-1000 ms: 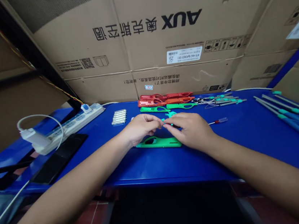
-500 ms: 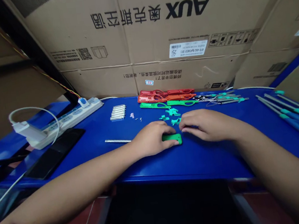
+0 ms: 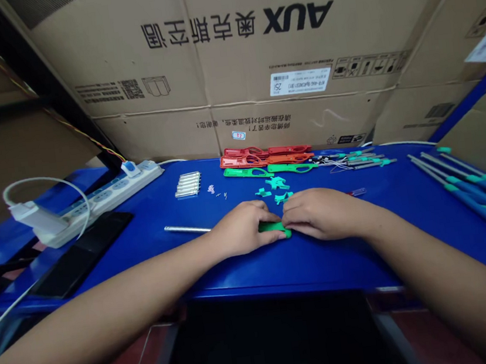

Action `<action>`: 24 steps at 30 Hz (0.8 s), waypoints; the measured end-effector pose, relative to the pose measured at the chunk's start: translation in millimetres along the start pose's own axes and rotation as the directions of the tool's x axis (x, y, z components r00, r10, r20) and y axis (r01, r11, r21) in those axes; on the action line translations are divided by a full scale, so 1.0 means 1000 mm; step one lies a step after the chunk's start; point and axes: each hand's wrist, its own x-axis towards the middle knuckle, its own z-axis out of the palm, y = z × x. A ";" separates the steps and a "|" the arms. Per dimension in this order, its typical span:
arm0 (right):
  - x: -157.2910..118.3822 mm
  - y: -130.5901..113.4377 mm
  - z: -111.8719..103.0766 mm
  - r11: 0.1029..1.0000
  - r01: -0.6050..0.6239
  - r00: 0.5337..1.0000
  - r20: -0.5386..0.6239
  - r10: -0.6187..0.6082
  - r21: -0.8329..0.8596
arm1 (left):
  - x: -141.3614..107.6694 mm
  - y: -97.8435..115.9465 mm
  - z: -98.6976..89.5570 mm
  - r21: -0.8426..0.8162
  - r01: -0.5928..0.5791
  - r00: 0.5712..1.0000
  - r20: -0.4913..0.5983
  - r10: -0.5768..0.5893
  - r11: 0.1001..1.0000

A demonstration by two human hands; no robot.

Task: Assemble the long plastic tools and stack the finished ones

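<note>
Right over comes the right hand [image 3: 322,213], joining the left hand [image 3: 242,228] on a green plastic piece [image 3: 275,226] near the blue table's [image 3: 323,260] front edge. Both grip it, their fingers hiding most of its shape, and a metal rod [image 3: 187,229] lies just beside the left hand.

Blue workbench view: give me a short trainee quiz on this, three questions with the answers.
1. Which is nearer the metal rod: the left hand or the right hand?
2. True or false: the red plastic pieces lie farther from the person than the long green plastic pieces.
3. What colour is the flat plastic piece between the hands? A) red B) green C) white

Key: 1. left hand; 2. true; 3. B
</note>
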 end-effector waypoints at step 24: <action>-0.027 -0.005 0.015 0.998 -0.024 0.976 -0.216 0.011 -0.058 | 0.000 -0.003 0.002 -0.012 -0.020 1.000 -0.012 0.020 1.000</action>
